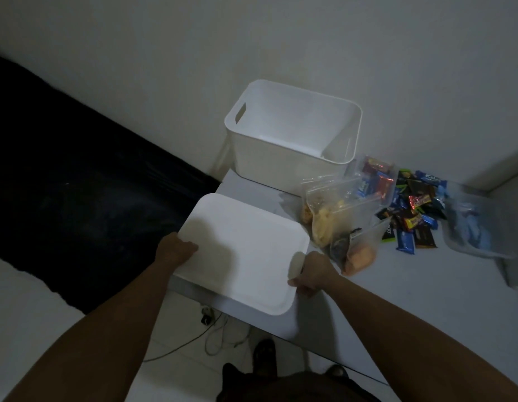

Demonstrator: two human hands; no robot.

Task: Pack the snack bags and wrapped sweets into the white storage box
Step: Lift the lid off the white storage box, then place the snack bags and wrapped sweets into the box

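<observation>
On the pale table (382, 285) against the wall stands the white storage box (292, 132), open at the top and with nothing showing inside it; slot handles are cut into its end walls. It sits at the far end of the table, next to the wall.

Nearer the camera, both hands hold a white lid (240, 253) flat above the table's near left corner, well apart from the box. The left hand (176, 248) grips the lid's left edge, with the thumb lying on the upper face and the other fingers hidden beneath. The right hand (313, 274) grips the lid's near right edge, fingers curled closed around the rim.

Just right of the lid lie clear snack bags (339, 221), some holding yellowish and orange pieces, one with dark contents. Another clear bag (373, 178) behind them, near the box's front right corner, holds wrapped sweets. Further right, a loose heap of wrapped sweets (411, 210) in blue, black, red and yellow wrappers spreads over the table. Beyond it lies a clear bag of pale blue items (469, 224); what they are cannot be made out.

A dark mattress or cushion (63, 198) fills the left side, and cables (211, 338) trail on the floor beneath the table.
</observation>
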